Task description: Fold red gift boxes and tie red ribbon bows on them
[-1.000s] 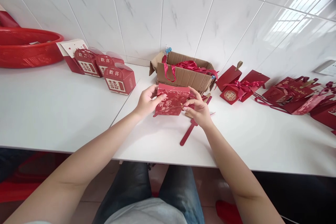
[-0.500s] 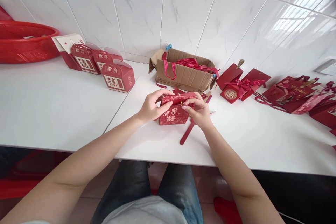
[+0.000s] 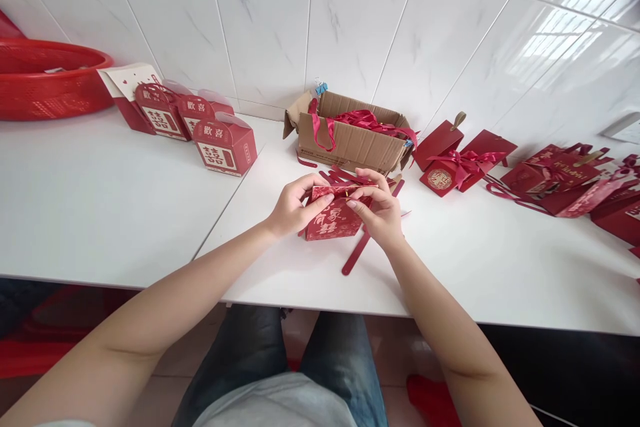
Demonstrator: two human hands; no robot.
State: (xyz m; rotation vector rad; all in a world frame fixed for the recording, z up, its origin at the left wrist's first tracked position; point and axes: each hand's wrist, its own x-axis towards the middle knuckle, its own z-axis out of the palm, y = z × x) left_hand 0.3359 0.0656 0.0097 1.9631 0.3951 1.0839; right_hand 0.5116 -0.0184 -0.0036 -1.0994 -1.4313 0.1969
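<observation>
Here at the white table (image 3: 280, 273), your left hand (image 3: 299, 205) grips the upper left of the red gift box (image 3: 336, 225), thumb in front. Your right hand (image 3: 379, 210) is closed on its upper right, fingertips by a tiny gold piece (image 3: 347, 193); can't tell if they pinch it. The box is between your hands, before the cardboard carton (image 3: 345, 147).
</observation>
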